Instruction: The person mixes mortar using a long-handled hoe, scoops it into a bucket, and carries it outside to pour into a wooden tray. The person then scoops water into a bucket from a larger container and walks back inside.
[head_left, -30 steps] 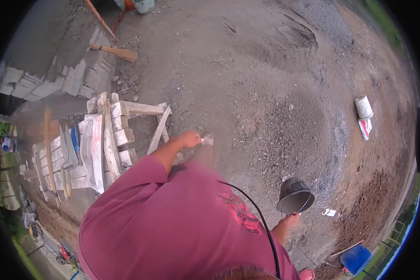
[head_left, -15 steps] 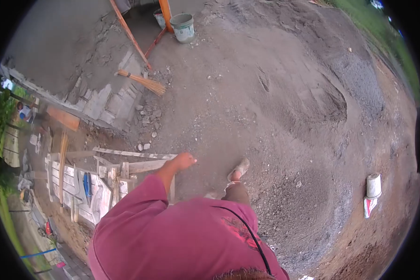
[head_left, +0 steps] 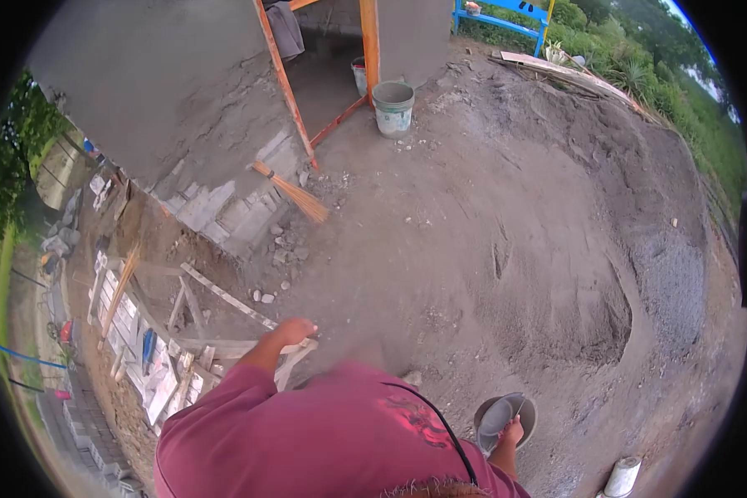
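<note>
My right hand [head_left: 513, 432], low in the view, is closed at the near side of a dark bucket [head_left: 529, 410], apparently on its thin wire handle. A grey oval shows inside the bucket; whether it is the bottom or contents, I cannot tell. My left hand [head_left: 297, 330] hangs out to the left with its fingers curled in, and no object shows in it. Below it, as seen from above, are the pale boards of a wooden frame [head_left: 224, 292]; contact between them is not visible.
A stick broom [head_left: 295, 192] leans by the rough block wall [head_left: 216, 203]. Near the orange door frame [head_left: 286, 79] stands a grey-white bucket [head_left: 393, 112]. Sand [head_left: 573, 324] spreads to the right, with a white container [head_left: 622, 477] at lower right. A blue bench [head_left: 502, 25] stands far back.
My view has tilted up and shifted, bringing the doorway and blue bench further in. My right hand and the dark bucket have come into sight. My left hand stays out to the left.
</note>
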Action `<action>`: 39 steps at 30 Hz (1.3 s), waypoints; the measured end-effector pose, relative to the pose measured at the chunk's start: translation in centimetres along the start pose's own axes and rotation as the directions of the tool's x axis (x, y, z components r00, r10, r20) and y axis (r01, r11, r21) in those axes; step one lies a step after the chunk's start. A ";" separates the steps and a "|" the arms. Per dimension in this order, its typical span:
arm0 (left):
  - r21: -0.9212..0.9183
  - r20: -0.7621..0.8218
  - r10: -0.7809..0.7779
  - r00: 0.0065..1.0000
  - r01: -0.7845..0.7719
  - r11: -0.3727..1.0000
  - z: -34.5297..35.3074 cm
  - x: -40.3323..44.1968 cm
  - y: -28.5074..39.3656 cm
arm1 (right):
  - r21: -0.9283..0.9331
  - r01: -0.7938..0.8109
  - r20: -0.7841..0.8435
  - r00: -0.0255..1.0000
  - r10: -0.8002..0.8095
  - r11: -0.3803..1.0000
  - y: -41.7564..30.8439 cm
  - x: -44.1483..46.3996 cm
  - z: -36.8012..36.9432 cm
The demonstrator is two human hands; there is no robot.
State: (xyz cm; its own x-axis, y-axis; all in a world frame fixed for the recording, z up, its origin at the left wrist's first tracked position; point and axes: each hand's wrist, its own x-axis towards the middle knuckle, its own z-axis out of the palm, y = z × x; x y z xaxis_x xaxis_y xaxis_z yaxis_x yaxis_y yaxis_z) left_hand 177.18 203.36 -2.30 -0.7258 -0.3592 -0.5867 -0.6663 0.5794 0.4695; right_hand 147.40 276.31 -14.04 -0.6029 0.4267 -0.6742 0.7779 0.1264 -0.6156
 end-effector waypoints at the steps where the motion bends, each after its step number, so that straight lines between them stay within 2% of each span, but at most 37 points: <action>1: -0.002 -0.024 -0.015 1.000 0.015 1.000 -0.9 0.1 0.9 | 0.042 0.106 0.007 0.994 -0.106 0.994 -3.9 2.0 2.0; 3: 0.002 -0.064 -0.042 0.997 0.042 0.999 -2.7 0.8 1.9 | 0.027 0.241 -0.051 0.970 -0.239 0.970 -12.3 2.8 6.2; 6: -0.048 -0.018 -0.051 0.999 0.050 0.998 0.8 5.3 -5.9 | -0.232 0.499 -0.144 0.831 -0.537 0.835 -22.4 1.2 13.1; 8: 0.071 0.125 -0.270 0.955 0.263 0.962 1.5 7.8 -9.4 | -0.086 0.573 -0.220 0.787 -0.576 0.815 -26.4 0.5 17.6; 9: 0.072 0.197 -0.338 0.920 0.330 0.941 -0.6 9.8 -9.3 | -0.012 0.610 -0.255 0.764 -0.593 0.792 -28.6 0.9 20.1; 11: 0.095 0.378 -0.473 0.796 0.475 0.875 -4.8 9.3 -7.1 | -0.198 0.544 -0.299 0.759 -0.579 0.815 -31.1 1.7 22.8; 12: 0.081 0.418 -0.503 0.756 0.520 0.850 -4.4 12.5 -10.2 | -0.276 0.492 -0.326 0.761 -0.562 0.826 -31.3 1.9 24.3; 14: -0.159 0.323 -0.428 0.844 0.495 0.854 -9.4 17.4 -10.4 | -0.110 0.410 -0.251 0.870 -0.425 0.905 -31.8 2.0 27.5; 16: 0.081 0.011 -0.177 0.984 0.175 0.981 -13.7 23.7 -12.5 | -0.032 0.322 -0.197 0.926 -0.322 0.946 -30.4 4.9 30.1; 18: 0.001 -0.124 -0.172 0.977 0.174 0.985 -20.6 28.5 -10.4 | -0.030 0.261 -0.175 0.949 -0.263 0.965 -27.2 10.7 32.8; 20: -0.138 -0.154 -0.219 0.964 0.199 0.970 -28.3 32.4 -6.3 | -0.145 0.154 -0.044 0.986 -0.161 0.977 -29.5 3.7 38.2; 23: -0.301 -0.211 -0.243 0.947 0.174 0.938 -34.6 38.7 -4.5 | -0.260 -0.068 -0.006 0.998 0.069 0.963 -32.6 2.2 45.4; 26: -0.140 -0.255 -0.172 0.952 0.140 0.980 -38.7 42.7 -3.3 | -0.350 -0.189 0.026 0.977 0.212 0.917 -36.7 4.0 53.6; 28: -0.126 -0.189 -0.285 0.940 0.265 0.956 -39.6 43.4 -3.3 | -0.408 -0.255 0.045 0.953 0.298 0.877 -40.0 5.2 59.0; 30: -0.149 0.117 -0.365 0.923 0.380 0.913 -40.9 43.5 -3.8 | -0.436 -0.268 0.076 0.940 0.332 0.859 -44.0 6.5 64.6; 33: -0.336 0.107 -0.492 0.864 0.497 0.800 -43.8 43.2 -3.7 | -0.411 -0.171 0.129 0.961 0.243 0.896 -51.7 6.4 73.7; 34: -0.356 0.098 -0.532 0.841 0.529 0.770 -43.6 43.4 -5.5 | -0.404 -0.124 0.137 0.972 0.194 0.906 -54.6 6.0 76.9; 36: -0.386 0.083 -0.587 0.806 0.569 0.727 -43.3 44.8 -8.8 | -0.294 0.010 0.257 0.964 0.069 0.956 -59.6 6.9 82.0; 38: -0.397 0.067 -0.598 0.799 0.571 0.718 -44.0 46.4 -10.7 | -0.327 0.296 0.348 0.921 -0.177 0.898 -65.1 7.0 86.9; 39: -0.393 0.061 -0.593 0.803 0.566 0.725 -44.7 47.2 -11.5 | -0.178 0.356 0.364 0.890 -0.274 0.917 -67.5 6.7 89.4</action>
State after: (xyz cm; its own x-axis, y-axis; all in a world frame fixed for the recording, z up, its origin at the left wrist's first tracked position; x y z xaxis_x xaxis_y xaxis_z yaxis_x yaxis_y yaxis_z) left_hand 142.92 147.04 -5.88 -0.1770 -0.5875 -0.7897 -0.9609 -0.0705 0.2678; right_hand 74.95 190.55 -13.47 -0.8146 0.0196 -0.5797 0.5309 0.4274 -0.7317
